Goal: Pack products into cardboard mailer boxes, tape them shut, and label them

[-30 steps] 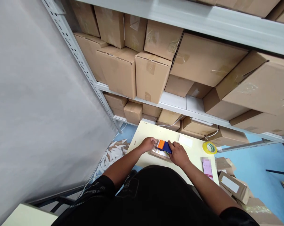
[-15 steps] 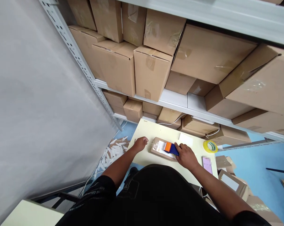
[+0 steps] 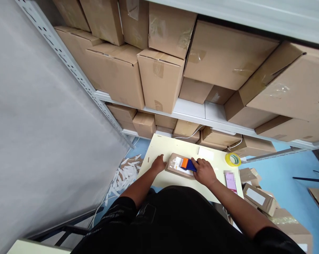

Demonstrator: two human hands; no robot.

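A small brown cardboard box (image 3: 171, 169) lies on the cream table (image 3: 146, 176), with a white label (image 3: 177, 163) and clear tape on its top. My right hand (image 3: 205, 173) is closed on the blue handle of an orange-and-blue scraper (image 3: 189, 164), its orange end resting over the label. At the box's left end, my left hand (image 3: 158, 164) grips the edge; its fingertips are partly hidden. Right of my right hand lies a phone (image 3: 230, 181) with a pink screen. A roll of yellow tape (image 3: 232, 159) sits at the table's far right corner.
White labels or paper (image 3: 206, 153) lie near the table's back edge. Behind rises a metal rack (image 3: 189, 107) packed with cardboard boxes (image 3: 159, 77). White paper scraps (image 3: 126, 176) are heaped on the floor at left, beside the grey wall (image 3: 56, 141). More boxes (image 3: 259, 197) stand at right.
My left hand has moved right from beside the box onto its left end. The scraper stays over the label in my right hand. The whole view has shifted a little.
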